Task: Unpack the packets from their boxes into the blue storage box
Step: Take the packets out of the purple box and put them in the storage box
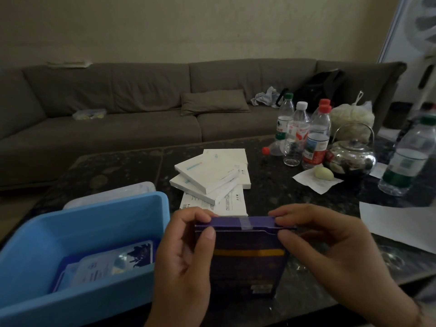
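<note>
I hold a dark purple box (245, 263) with a yellow stripe upright over the near table edge. A strip of clear tape crosses its closed top flap. My left hand (184, 260) grips its upper left corner, thumb on the front. My right hand (330, 246) pinches the upper right corner of the flap. To the left stands the blue storage box (35, 256), open, with a few packets (106, 265) lying in it. A pile of white boxes (212, 178) lies on the table just beyond my hands.
The dark table (271, 192) carries several plastic bottles (316, 138), a steel kettle (351, 159), a paper napkin with a pale lump (317, 181), a large bottle (408, 156) at right and a white sheet (398, 223). A clear lid (113, 193) lies behind the blue box. A brown sofa (141, 109) spans the back.
</note>
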Action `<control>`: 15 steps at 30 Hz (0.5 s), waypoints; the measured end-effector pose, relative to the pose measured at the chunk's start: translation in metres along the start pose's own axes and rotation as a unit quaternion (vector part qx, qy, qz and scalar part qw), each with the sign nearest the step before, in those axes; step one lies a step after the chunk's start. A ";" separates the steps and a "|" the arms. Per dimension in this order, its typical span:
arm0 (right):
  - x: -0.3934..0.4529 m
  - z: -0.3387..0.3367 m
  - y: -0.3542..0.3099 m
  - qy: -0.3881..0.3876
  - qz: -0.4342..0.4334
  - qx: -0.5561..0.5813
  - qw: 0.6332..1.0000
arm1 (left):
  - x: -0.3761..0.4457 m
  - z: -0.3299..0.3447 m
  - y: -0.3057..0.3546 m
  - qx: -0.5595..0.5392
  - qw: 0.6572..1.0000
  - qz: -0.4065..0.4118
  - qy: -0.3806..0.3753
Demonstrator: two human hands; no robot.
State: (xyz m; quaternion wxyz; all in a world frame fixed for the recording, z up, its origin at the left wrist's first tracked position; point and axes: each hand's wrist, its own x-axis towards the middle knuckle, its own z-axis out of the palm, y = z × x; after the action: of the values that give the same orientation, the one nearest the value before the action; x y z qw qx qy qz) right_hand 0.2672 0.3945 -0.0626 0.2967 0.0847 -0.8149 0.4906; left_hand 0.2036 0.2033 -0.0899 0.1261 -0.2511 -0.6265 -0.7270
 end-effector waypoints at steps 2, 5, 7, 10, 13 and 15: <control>0.002 0.002 0.001 -0.007 -0.044 -0.064 0.997 | 0.000 -0.001 -0.001 -0.006 1.000 -0.002 0.000; 0.007 0.011 -0.002 -0.014 -0.136 -0.167 0.976 | 0.000 -0.002 -0.003 -0.016 1.000 -0.005 -0.002; 0.011 0.019 -0.004 -0.015 -0.165 -0.182 0.969 | 0.000 -0.002 -0.003 -0.004 1.000 0.003 -0.009; 0.016 0.028 -0.002 -0.005 -0.183 -0.152 0.971 | 0.001 -0.002 -0.004 0.090 0.993 0.075 -0.024; 0.016 0.031 0.003 0.002 -0.201 -0.129 0.971 | 0.001 -0.002 -0.011 0.122 0.986 0.108 -0.016; 0.015 0.031 0.008 -0.004 -0.229 -0.150 0.962 | 0.000 -0.002 -0.014 0.129 0.986 0.106 -0.014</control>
State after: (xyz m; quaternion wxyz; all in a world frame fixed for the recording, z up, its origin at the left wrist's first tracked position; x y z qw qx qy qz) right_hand 0.2390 0.3744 -0.0701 0.4073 0.2254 -0.8391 0.2817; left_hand 0.1961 0.2038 -0.1015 0.2249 -0.3082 -0.6864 -0.6191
